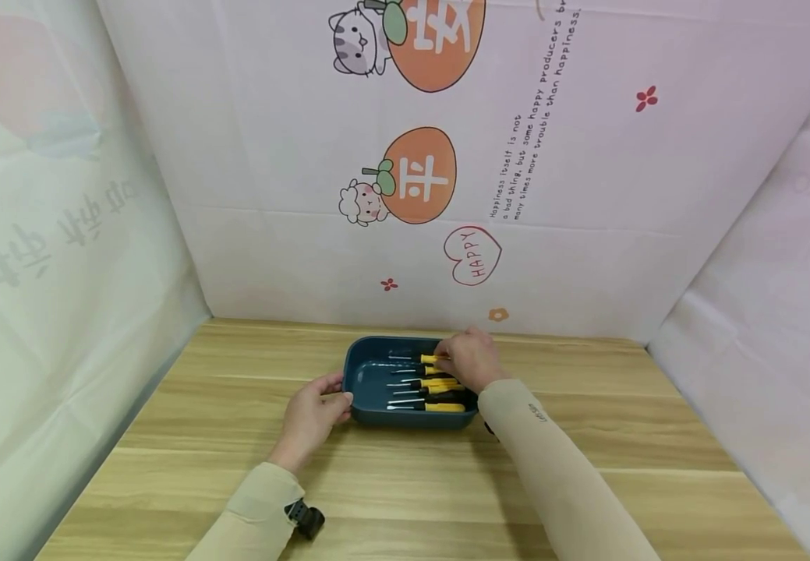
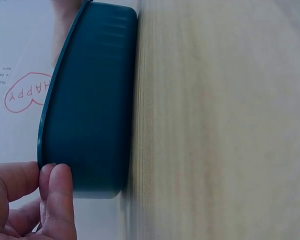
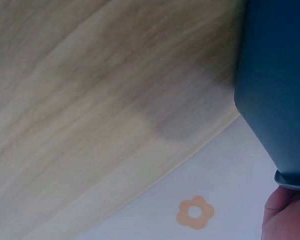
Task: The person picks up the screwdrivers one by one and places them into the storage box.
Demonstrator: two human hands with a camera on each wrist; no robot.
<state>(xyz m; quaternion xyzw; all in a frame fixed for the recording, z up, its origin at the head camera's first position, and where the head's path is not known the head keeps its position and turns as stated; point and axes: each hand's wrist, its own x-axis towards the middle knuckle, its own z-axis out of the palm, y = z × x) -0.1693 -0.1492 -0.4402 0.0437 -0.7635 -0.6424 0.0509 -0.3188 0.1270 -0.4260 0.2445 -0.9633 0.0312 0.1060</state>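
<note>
A dark blue-green plastic bin [image 1: 371, 421] sits on the wooden table and holds several screwdrivers with yellow-and-black handles. The screwdrivers [image 1: 447, 407] lie side by side, shafts to the left. With thumb and fingers my left hand [image 1: 313, 413] pinches the bin's left rim; the left wrist view shows the bin wall [image 2: 90, 110] beside those fingers. My right hand [image 1: 475, 360] reaches over the far right corner, its fingertips at the yellow handle of the farthest screwdriver [image 1: 429, 358]. The right wrist view catches only part of that hand [image 3: 290, 217], by the rim.
The wooden table [image 1: 405, 491] extends around the bin. Behind it stands a white printed backdrop [image 1: 573, 273] with cartoon figures and lettering. White sheets [image 1: 61, 273] hang at both sides. A black strap device [image 1: 305, 517] is on the left wrist.
</note>
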